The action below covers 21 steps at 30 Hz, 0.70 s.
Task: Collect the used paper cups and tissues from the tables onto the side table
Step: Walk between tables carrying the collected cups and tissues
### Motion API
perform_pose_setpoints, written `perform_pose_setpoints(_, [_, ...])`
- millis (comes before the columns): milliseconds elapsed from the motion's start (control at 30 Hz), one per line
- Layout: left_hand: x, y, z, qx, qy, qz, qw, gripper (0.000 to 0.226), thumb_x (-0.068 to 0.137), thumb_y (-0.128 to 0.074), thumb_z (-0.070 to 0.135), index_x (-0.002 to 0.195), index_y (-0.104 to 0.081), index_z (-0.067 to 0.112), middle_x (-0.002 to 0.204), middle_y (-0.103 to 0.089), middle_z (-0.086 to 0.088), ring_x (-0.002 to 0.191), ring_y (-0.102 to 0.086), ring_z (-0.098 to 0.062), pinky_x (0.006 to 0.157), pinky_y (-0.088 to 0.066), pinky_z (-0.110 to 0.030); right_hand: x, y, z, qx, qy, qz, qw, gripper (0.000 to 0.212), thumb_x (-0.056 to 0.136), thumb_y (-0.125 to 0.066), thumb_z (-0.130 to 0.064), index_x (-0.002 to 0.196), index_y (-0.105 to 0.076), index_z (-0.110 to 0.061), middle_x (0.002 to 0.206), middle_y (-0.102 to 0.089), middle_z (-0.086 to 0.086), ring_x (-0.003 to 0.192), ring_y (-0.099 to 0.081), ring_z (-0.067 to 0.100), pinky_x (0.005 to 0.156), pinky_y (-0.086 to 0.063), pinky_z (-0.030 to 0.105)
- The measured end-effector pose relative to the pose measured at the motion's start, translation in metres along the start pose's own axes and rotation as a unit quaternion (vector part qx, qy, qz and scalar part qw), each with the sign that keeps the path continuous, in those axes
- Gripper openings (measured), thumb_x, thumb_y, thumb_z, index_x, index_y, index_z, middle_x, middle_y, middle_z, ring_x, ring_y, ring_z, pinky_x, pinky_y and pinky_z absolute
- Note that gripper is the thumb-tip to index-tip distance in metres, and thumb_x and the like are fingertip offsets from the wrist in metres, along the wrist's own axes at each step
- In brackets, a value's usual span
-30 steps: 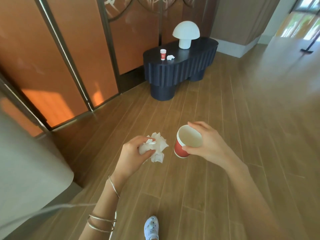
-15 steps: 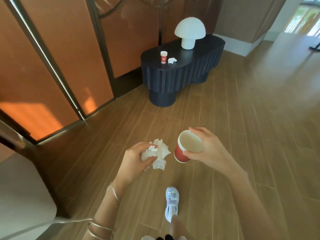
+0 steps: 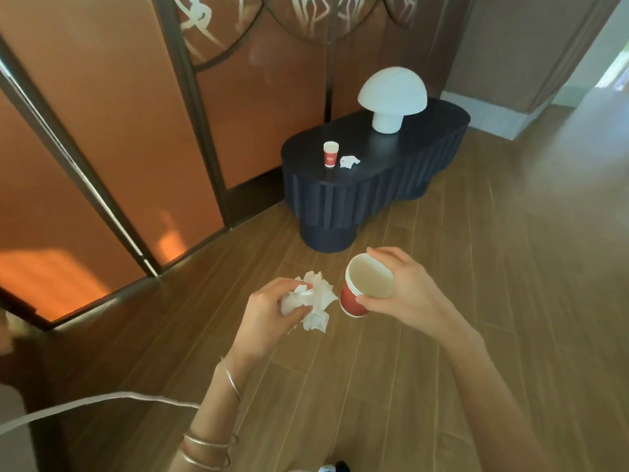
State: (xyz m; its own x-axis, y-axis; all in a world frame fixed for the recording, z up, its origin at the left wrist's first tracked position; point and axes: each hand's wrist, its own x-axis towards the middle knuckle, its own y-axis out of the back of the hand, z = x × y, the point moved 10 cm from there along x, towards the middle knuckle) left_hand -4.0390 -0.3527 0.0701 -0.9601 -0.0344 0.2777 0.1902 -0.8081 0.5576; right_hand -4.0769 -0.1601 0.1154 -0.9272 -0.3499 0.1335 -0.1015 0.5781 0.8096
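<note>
The person stood on the wooden floor [image 3: 425, 352] with both hands full; the left hand [image 3: 269, 315] was closed around a crumpled white tissue [image 3: 315, 301], whose loose folds stuck out past the fingers toward the other hand; the right hand [image 3: 405, 294] was wrapped around a red paper cup [image 3: 357, 294], thumb on the near side and fingers over the far rim, with the mouth of the cup tilted up toward the camera; the rim seemed to show more than one edge, so it was perhaps a stack of cups. The two held things were just beside each other, not touching. Ahead of both grips, well apart from them, was the dark side table [image 3: 343, 195], and on its top a second red cup [image 3: 330, 154] stood upright with a small tissue [image 3: 349, 161] just beside it, and a white mushroom lamp [image 3: 391, 97] farther along. The step in hand looked to be the carrying of one collected load to that table; the next move would probably call for walking closer, then setting the cup upright near the standing one and releasing the tissue beside it.
</note>
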Motion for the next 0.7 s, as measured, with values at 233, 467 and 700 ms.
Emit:
perform_pose_setpoints(233, [0.092,-0.029,-0.052,0.002,0.035,-0.02,0.999,0.028,0.072,-0.076,0.009,0.098,-0.069,0.018,0.096,-0.062,0.016,0.087,-0.058,0.004,0.074,-0.047,-0.015,0.095,-0.016,0.052,0.007,-0.025,-0.031,0.999,0.081,0.068,-0.075,-0.038,0.137,-0.038,-0.02,0.134,-0.041,-0.009,0.114,-0.047,0.012,0.095,-0.043,0.03])
perform_pose_setpoints(467, [0.238,-0.046,-0.091,-0.001,0.017,-0.029,0.999,0.028,0.074,-0.075,0.016,0.101,-0.068,0.022,0.098,-0.061,0.016,0.087,-0.057,0.006,0.073,-0.044,-0.004,0.233,-0.012,0.092,-0.009,-0.046,-0.017,0.999,0.081,0.066,-0.078,-0.037,0.135,-0.039,-0.021,0.133,-0.042,-0.006,0.113,-0.046,0.013,0.093,-0.043,0.027])
perform_pose_setpoints(700, [0.394,-0.045,-0.119,0.031,-0.015,-0.039,0.999,0.03,0.075,-0.075,0.023,0.103,-0.065,0.021,0.101,-0.057,0.016,0.087,-0.057,-0.003,0.073,-0.042,-0.004,0.375,0.01,0.115,-0.02,-0.055,0.024,0.998,0.08,0.066,-0.078,-0.038,0.134,-0.041,-0.022,0.131,-0.043,-0.008,0.114,-0.046,0.012,0.092,-0.039,0.022])
